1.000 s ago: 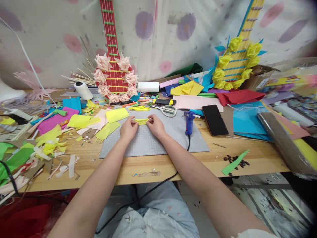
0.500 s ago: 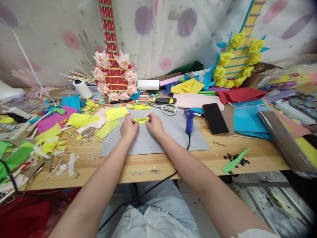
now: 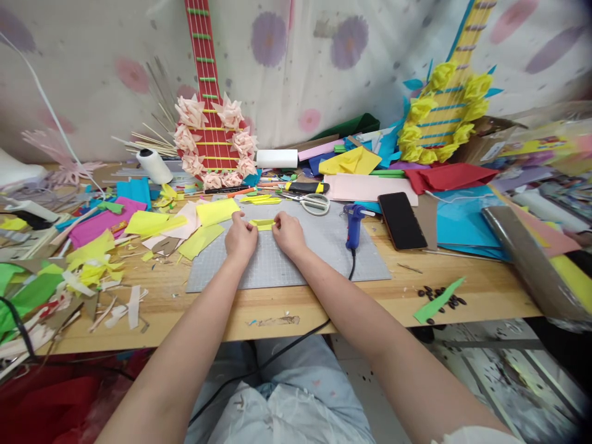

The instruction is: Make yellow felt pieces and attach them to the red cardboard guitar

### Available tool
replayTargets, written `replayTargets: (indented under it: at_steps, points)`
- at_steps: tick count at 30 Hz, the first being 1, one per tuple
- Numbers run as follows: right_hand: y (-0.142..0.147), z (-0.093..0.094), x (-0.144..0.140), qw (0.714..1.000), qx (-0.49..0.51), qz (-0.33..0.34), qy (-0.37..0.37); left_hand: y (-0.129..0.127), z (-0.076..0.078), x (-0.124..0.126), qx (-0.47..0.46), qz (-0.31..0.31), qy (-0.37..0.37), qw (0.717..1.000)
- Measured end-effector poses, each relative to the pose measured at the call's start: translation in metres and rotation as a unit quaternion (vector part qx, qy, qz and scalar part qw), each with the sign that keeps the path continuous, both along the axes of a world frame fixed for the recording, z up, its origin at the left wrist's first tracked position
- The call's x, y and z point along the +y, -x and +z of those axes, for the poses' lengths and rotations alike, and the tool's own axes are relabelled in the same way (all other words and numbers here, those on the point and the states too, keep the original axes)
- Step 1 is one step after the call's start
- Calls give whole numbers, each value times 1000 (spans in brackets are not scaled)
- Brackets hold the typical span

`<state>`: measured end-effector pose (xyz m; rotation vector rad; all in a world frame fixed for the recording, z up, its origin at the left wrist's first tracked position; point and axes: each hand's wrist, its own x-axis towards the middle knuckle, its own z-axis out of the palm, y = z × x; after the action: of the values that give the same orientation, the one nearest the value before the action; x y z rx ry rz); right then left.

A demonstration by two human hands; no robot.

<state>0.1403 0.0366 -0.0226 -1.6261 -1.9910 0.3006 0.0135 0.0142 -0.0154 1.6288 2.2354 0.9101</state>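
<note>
At frame centre, my left hand [image 3: 240,237] and right hand [image 3: 287,234] pinch a folded yellow paper [image 3: 261,224] between closed fingertips, pressing it on the grey mat [image 3: 296,262].

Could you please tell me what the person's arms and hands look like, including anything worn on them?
Both forearms are bare, with no sleeves in view. The left hand and right hand wear no gloves, rings, watches or bracelets that show.

A wooden table [image 3: 296,308] carries a grey cutting mat [image 3: 296,259], a black phone [image 3: 401,220], a blue glue gun [image 3: 354,223], scissors [image 3: 312,203], black seeds [image 3: 437,297] and coloured paper scraps [image 3: 92,259]
</note>
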Motion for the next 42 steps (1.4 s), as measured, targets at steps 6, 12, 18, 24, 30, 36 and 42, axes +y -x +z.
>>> replayTargets:
  at_steps: [6,12,18,24,30,36,42]
  points:
    - [1,-1,-1,998,-60,4,-9,-1,0,-3,81,-65,-9,995]
    - [3,1,-4,993,-112,13,-22,-5,2,-4,119,-83,-2,989]
    - [4,4,-6,991,-131,19,-31,-10,0,-2,133,-56,-13,990]
    - [5,4,-7,990,-136,13,-29,-10,2,-3,109,-33,6,994]
    - [2,0,-6,993,-107,19,-37,-7,4,-5,79,-30,26,996]
    - [-3,3,-5,997,-76,16,-9,-8,11,2,30,7,65,997]
    - [-3,6,-5,998,-63,8,8,1,8,2,-4,-7,39,999]
